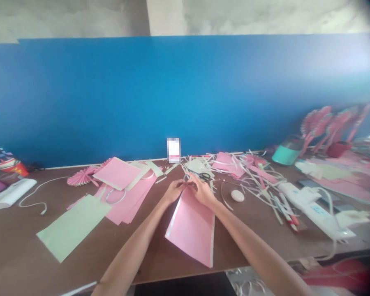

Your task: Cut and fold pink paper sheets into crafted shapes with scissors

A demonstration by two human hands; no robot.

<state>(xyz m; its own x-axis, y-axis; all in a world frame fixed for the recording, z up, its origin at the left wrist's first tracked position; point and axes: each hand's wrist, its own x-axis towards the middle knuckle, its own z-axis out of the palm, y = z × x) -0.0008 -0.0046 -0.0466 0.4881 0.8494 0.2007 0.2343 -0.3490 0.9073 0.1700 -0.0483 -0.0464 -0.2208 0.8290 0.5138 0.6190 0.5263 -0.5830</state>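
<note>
A pink paper sheet [193,230] with pale strips along its side edges lies in front of me, its near end by the table's front edge. My left hand [173,191] is closed at the sheet's far end, fingertips pinched together. Close beside it, my right hand [202,190] pinches the same far end, and the fingertips of both hands almost meet. A small ring-shaped thing shows just past the fingertips; I cannot make out what it is. Dark-handled scissors [205,176] lie just beyond my right hand.
Left are a green sheet [75,226], pink sheets [131,205] and a folded paper fan [82,176]. Paper strips [259,181], a white oval object [237,196] and a power strip [317,211] lie right. A phone-like screen [173,150] stands by the blue wall [160,90].
</note>
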